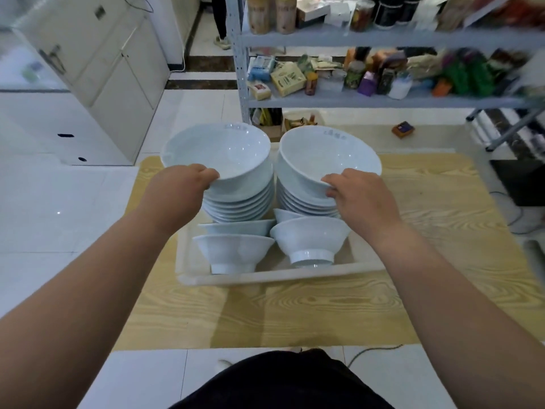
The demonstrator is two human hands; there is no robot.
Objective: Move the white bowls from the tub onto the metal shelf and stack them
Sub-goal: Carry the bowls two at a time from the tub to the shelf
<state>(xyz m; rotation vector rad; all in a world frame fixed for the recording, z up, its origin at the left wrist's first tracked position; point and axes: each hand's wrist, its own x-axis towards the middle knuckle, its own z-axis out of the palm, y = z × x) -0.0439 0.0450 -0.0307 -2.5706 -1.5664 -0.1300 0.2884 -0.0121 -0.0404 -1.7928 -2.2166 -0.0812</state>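
Observation:
A white plastic tub [277, 277] sits on a low wooden table [324, 314]. Two tall stacks of white bowls stand in it. My left hand [180, 187] pinches the near rim of the top bowl of the left stack [224, 152]. My right hand [359, 196] grips the near rim of the top bowl of the right stack [324, 152], which is tilted. Three more white bowls lie in the tub's near part, one at left front [233, 255] and one at right front [309, 240]. The grey metal shelf [383, 100] stands behind the table.
The shelf's levels are crowded with jars, boxes and packets [289, 78]. White cabinets [97, 69] stand at the left. An orange box [402, 129] lies on the tiled floor. A folding metal frame [507, 128] stands at the right, and a person's feet [222, 42] show far back.

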